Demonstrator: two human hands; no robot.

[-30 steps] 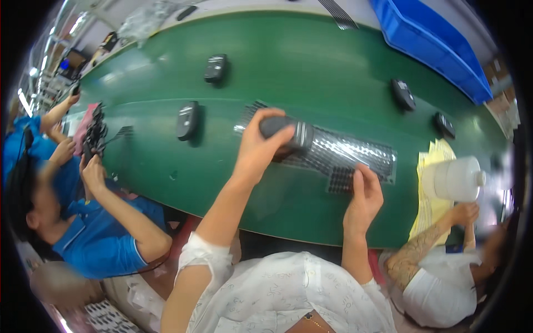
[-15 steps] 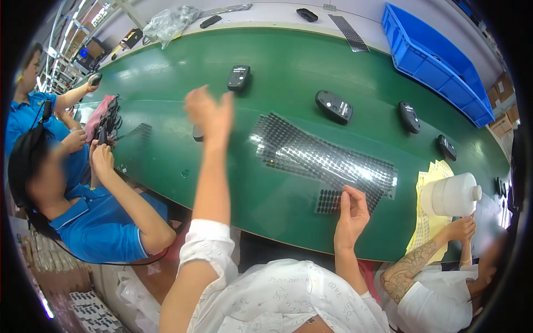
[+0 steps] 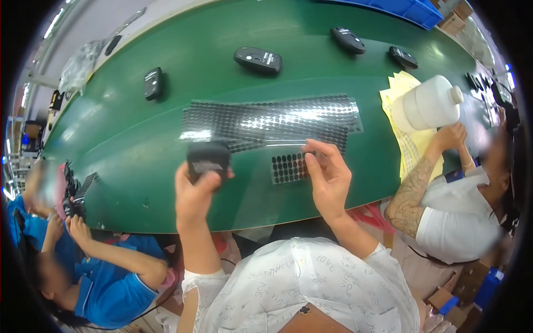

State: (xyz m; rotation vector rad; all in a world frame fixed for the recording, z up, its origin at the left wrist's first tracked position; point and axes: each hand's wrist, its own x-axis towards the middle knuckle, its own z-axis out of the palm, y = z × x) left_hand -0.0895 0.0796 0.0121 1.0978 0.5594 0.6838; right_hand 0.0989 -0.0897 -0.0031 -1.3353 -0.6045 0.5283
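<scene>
My left hand (image 3: 192,194) grips a black computer mouse (image 3: 208,159), smeared by motion, its underside toward me. The thumb lies across it. My right hand (image 3: 331,177) is closed in a pinch at the right end of a small clear sheet (image 3: 287,168) with rows of black oval pads. Whether its fingertips hold a pad or the sheet's edge I cannot make out. Behind both hands, larger overlapping sheets of black oval pads (image 3: 244,119) lie on the green table, shining under the light.
Several black mice lie bottom up farther back, one mouse (image 3: 258,59) among them. At right a white bottle (image 3: 426,104) rests on yellow sheets (image 3: 409,150), beside a co-worker's hand (image 3: 451,136). A blue crate (image 3: 400,10) stands at the back. Another co-worker (image 3: 105,272) works at left.
My left hand has come back toward me and now holds a mouse. My right hand stays at the small sheet. The view has turned, so the table things appear shifted.
</scene>
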